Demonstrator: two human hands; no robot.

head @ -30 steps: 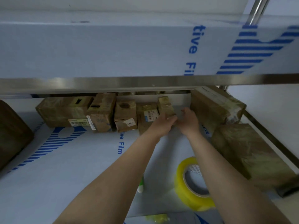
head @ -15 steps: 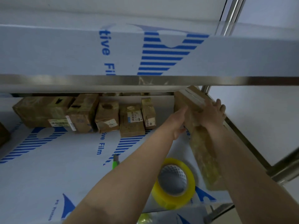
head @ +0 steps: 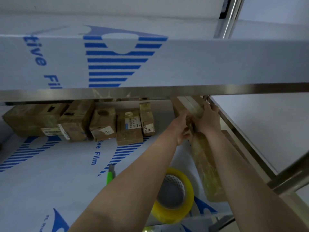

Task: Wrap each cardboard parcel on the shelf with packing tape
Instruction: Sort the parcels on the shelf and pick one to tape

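Both hands have left the back row (head: 103, 123) of small parcels and closed in on the corner parcel (head: 187, 106). The right hand (head: 207, 122), spread flat half a second ago, is now folded over its near end. Its grip holds the parcel, fingers curled over the top edge. The left hand (head: 179, 129) sits against the left face, and whether its grip clasps or merely presses I cannot tell. The parcel stands at the back right of the shelf (head: 50, 181), its top tucked under the upper shelf (head: 200, 64).

Likely trouble: pulled out carelessly, it could catch that steel lip, or its glossy taped skin could slip and drop it onto the long parcel (head: 205, 164) just in front. A sweeping forearm might nudge the tape roll (head: 173, 213) off the front edge.

A pale wall (head: 275, 17) stands behind. Both shelves wear blue-printed protective film, slick-looking, and a steel post (head: 231, 17) rises at right. A green knife (head: 110, 175) lies beside the left forearm
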